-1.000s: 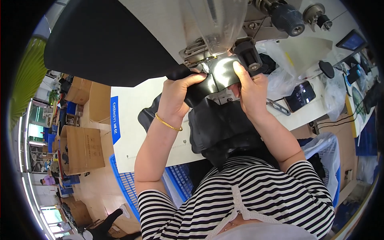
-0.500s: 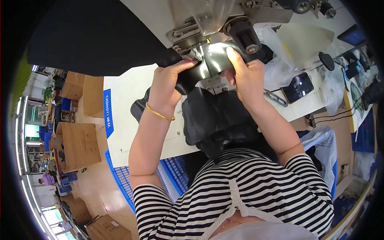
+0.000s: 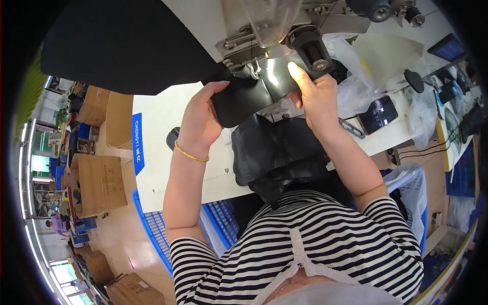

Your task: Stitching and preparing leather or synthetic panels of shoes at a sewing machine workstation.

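A strip of shiny black leather-like material (image 3: pixel 244 99) is stretched between my hands beneath the sewing machine's presser foot (image 3: pixel 255 68). A seam crosses it near the lit middle. My left hand (image 3: pixel 203 114) grips the left end, thumb on top and fingers underneath. On the right part presses the thumb of my right hand (image 3: pixel 317 96), its fingers curled below the edge. More black pieces (image 3: pixel 279 147) lie bunched at the front of the machine table, against my body. The needle's contact with the strip cannot be made out.
A large black panel (image 3: pixel 122 51) hangs at the upper left. Right on the white table (image 3: pixel 178 188) are a phone (image 3: pixel 378 113), metal scissors-like snips (image 3: pixel 352 128) and clear plastic bags (image 3: pixel 353 91). Blue baskets (image 3: pixel 152 223) stand below; cardboard boxes (image 3: pixel 99 185) are on the left floor.
My left hand has moved left and slightly down, spreading the strip's left part flatter. My right hand has barely shifted and keeps its hold.
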Demonstrator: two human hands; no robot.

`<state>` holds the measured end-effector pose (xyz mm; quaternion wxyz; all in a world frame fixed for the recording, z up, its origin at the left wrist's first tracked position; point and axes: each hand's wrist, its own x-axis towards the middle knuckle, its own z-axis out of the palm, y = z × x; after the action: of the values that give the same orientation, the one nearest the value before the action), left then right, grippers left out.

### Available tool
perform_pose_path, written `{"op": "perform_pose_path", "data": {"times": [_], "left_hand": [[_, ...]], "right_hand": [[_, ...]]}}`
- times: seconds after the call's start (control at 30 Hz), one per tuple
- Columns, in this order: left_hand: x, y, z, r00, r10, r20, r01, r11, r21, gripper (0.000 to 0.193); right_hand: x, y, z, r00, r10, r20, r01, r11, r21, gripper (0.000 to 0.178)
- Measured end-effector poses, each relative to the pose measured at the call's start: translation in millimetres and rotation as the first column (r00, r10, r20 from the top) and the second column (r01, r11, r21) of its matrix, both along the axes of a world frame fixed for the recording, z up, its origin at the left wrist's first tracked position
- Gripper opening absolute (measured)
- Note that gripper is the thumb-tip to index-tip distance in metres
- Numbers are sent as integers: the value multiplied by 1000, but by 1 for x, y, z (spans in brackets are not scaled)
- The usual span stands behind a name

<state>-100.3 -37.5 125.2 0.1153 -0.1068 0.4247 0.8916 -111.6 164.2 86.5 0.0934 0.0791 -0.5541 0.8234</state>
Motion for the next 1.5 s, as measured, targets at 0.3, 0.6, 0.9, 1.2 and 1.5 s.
{"op": "perform_pose_path", "data": {"times": [0.3, 0.6, 0.9, 1.2, 1.5], "left_hand": [[-8, 5, -8, 994, -94, -57, 76, 962, -263, 15], [69, 18, -48, 997, -52, -61, 56, 996, 71, 23], [75, 33, -34, 989, -45, -139, 25, 990, -140, 35], [82, 41, -41, 939, 25, -344, -168, 905, -392, 29], [84, 49, -40, 939, 134, -317, -223, 939, -263, 30]], "right_hand": [[14, 2, 0, 999, 36, 28, -36, 999, 30, 20], [69, 1, -26, 941, 272, 202, -252, 960, -122, 30], [79, 1, -31, 928, 281, 247, -257, 958, -127, 28], [84, 0, -36, 932, 252, 261, -221, 965, -142, 30], [86, -5, -38, 975, 170, 143, -152, 980, -129, 25]]}}
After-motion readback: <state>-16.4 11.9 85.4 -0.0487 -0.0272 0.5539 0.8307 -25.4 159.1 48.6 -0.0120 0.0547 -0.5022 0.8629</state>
